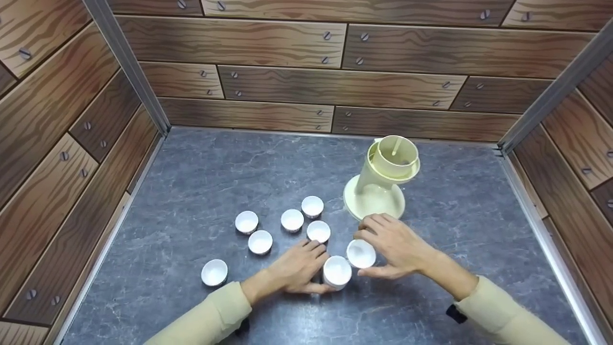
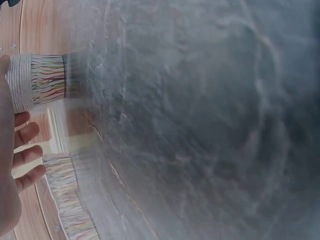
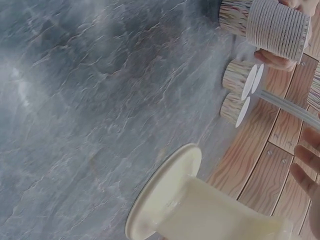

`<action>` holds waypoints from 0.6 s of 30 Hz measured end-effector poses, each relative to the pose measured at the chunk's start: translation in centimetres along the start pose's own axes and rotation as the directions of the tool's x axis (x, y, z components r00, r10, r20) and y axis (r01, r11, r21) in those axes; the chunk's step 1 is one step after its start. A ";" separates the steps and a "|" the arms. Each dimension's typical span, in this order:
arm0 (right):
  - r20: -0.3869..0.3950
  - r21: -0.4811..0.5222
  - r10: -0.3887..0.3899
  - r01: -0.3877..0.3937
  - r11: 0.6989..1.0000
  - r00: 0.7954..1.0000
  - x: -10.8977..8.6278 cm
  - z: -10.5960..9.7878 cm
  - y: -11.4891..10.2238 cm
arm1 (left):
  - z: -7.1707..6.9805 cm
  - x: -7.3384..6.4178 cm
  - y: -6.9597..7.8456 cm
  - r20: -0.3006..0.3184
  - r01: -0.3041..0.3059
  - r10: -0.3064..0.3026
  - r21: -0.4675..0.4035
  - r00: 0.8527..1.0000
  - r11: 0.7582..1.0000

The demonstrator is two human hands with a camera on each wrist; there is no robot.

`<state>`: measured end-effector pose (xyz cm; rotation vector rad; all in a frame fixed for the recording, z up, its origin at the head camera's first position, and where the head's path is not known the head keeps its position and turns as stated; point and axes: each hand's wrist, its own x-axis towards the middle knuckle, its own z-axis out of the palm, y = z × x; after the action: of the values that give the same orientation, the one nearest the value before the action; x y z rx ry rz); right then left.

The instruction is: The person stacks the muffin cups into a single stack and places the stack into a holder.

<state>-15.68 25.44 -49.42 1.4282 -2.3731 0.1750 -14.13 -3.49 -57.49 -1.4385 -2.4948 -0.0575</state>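
Note:
In the head view, my left hand (image 1: 304, 268) holds a tall stack of nested white paper cups (image 1: 337, 272) between thumb and fingers. The left wrist view shows the same stack (image 2: 40, 82) upright, its many rims above a coloured streaky pattern. My right hand (image 1: 395, 247) grips a single white cup (image 1: 361, 254), tilted and apart from the table, just right of the stack. In the right wrist view, the fingers (image 3: 306, 162) of my right hand show at the edge, with only a sliver of that cup (image 3: 315, 92).
Several white cups (image 1: 260, 242) stand mouth up on the grey marbled table (image 1: 206, 177), left of and beyond my left hand. Beyond my right hand stands a cream-coloured stand (image 1: 373, 199) with a round base and cup-shaped top. Wood-patterned walls (image 1: 278, 86) enclose the table.

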 end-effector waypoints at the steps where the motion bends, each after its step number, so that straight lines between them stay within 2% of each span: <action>1: -0.002 0.008 -0.002 0.002 1.000 1.000 0.1 0.0 -0.1 | 0.0 0.0 0.0 0.001 -0.003 0.003 0.003 1.000 1.000; 18: 0.033 0.021 -0.041 0.041 0.999 0.999 1.4 0.9 -1.9 | 0.2 0.1 -0.1 0.003 -0.012 0.012 0.004 1.000 1.000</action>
<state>-14.82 23.06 -49.90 1.4987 -2.3729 0.1661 -14.29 -3.41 -57.64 -1.4534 -2.4865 -0.0481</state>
